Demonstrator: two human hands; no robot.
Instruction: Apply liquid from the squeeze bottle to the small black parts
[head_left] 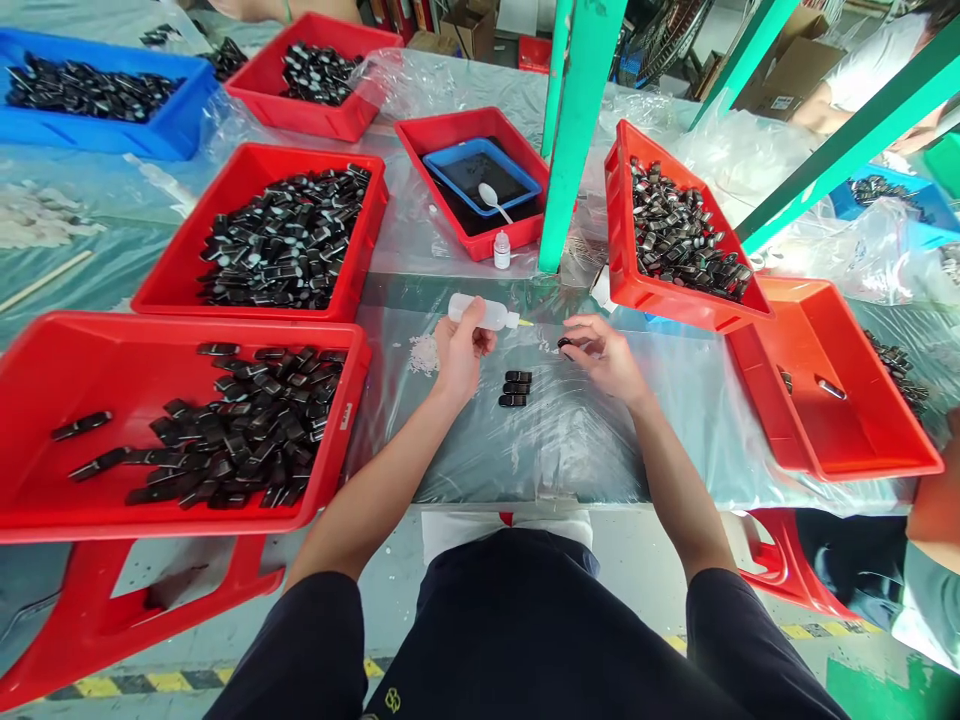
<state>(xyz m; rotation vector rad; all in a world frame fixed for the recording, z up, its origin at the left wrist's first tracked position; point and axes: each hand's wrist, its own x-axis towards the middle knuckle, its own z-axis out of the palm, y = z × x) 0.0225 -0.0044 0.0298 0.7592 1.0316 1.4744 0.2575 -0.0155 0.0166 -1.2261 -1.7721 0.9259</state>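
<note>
My left hand (463, 350) is wrapped round a white squeeze bottle (487, 313) with a thin yellow tip. The bottle lies nearly level, its tip pointing right toward my other hand. My right hand (602, 357) pinches a small black plastic part (564, 343) between thumb and fingers, a short gap from the tip. Between my forearms, a short column of three black parts (516, 388) rests on the plastic-covered table (570, 450). Small white bits (424, 354) are scattered beside my left hand, with a few more near the right fingertips.
Red bins of black parts stand on the left (352, 420) and right (622, 240). A red bin (480, 245) behind holds a blue tray (450, 160) and white spoon (489, 196). A dropper bottle (502, 250) stands before it, near a green post (562, 180). Another person's arm (937, 510) shows at right.
</note>
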